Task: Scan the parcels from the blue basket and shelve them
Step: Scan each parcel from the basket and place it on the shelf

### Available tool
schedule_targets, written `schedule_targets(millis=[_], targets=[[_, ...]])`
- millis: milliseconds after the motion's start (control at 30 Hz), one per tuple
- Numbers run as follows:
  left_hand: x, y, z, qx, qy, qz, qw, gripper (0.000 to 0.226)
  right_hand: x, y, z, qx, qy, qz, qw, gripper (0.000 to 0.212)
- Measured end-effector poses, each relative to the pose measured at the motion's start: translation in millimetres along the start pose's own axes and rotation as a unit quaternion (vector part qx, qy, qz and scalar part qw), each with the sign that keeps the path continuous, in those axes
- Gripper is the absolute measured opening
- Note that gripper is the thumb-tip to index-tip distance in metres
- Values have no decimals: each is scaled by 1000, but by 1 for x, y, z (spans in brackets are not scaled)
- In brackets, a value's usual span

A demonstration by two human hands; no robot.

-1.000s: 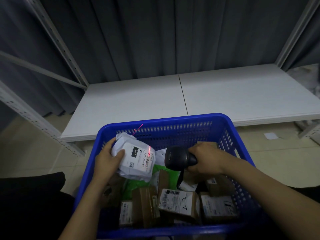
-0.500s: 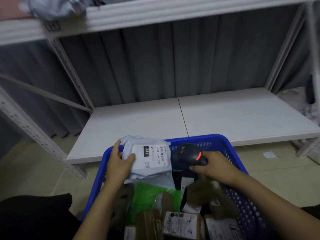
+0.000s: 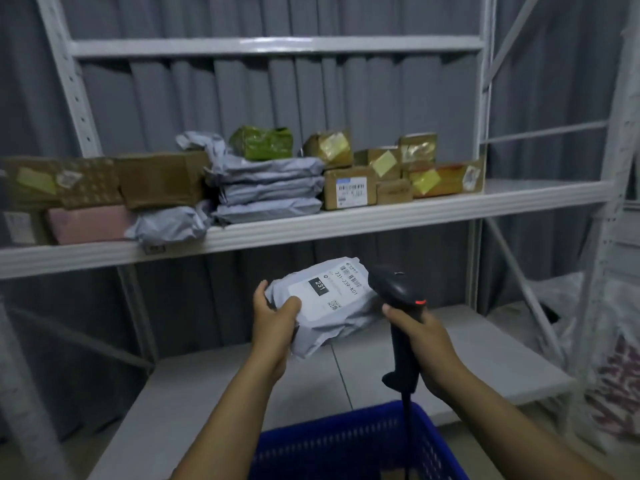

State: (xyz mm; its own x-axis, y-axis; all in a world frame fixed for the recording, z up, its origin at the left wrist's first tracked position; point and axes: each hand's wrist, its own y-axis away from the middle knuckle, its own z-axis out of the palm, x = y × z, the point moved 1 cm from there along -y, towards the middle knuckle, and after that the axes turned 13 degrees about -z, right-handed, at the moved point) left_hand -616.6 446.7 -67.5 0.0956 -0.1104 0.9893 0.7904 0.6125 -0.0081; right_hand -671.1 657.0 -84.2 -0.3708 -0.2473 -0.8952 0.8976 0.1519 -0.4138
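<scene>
Left hand [image 3: 273, 323] grips a grey poly-mailer parcel [image 3: 346, 317] by its left end, thumb on top beside the white label [image 3: 329, 289] and fingers curled round the edge. The parcel is held in the air, label up and tilted, below the front lip of the middle shelf [image 3: 381, 216] and above the lower shelf board [image 3: 194, 403]. The label reads "231" in a black box, with "231-239-K01", a barcode and a small QR code.

Right hand [image 3: 422, 348] is wrapped round the handle of a black barcode scanner [image 3: 394, 285], index finger up at the front. The scanner stands upright with a red light [image 3: 420, 302] lit on its neck. Its head is just beside the parcel's right edge; cannot tell if they touch. A black cable [image 3: 406, 410] hangs from the handle into the blue basket [image 3: 346, 424], whose rim shows at bottom centre; its contents are out of view.

The middle shelf is loaded:
- brown cardboard boxes [image 3: 159, 178] at left
- a pink parcel [image 3: 86, 223] under them
- a stack of grey mailers [image 3: 270, 188] in the centre
- a green wrapped parcel [image 3: 261, 143] on top of the stack
- small taped cartons [image 3: 349, 192] at right

A grey curtain [image 3: 207, 98] hangs behind the white metal rack.
</scene>
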Motion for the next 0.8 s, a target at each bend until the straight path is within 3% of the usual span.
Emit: schedule_targets(millis=[167,267,367,400,500,567,700,800], targets=[[52,4,20,-72,2,-15,997,36,-54,-23,11,16,-43,-49,998,19],[75,7,29,-101,-72,25,992,57,-76,-37,9,39,-67,-54,996,14],[96,8,35,-159,-143,76,974,45,-87,-55,-4,76,-87,-43,992,20],[103,8,38,-195,-168,102,961,39,-89,-62,-10,87,-91,-32,991,23],[123,7,52,-263,-277,193,904,69,-96,-80,-27,97,-105,9,990,31],[131,3,65,-263,-334,230,875,75,-100,-91,-37,99,-119,32,987,26],[146,-9,99,-190,-356,362,840,48,-105,-110,-55,87,-139,54,985,25],[155,-18,122,-182,-333,415,827,39,-108,-126,-67,81,-136,43,986,29]])
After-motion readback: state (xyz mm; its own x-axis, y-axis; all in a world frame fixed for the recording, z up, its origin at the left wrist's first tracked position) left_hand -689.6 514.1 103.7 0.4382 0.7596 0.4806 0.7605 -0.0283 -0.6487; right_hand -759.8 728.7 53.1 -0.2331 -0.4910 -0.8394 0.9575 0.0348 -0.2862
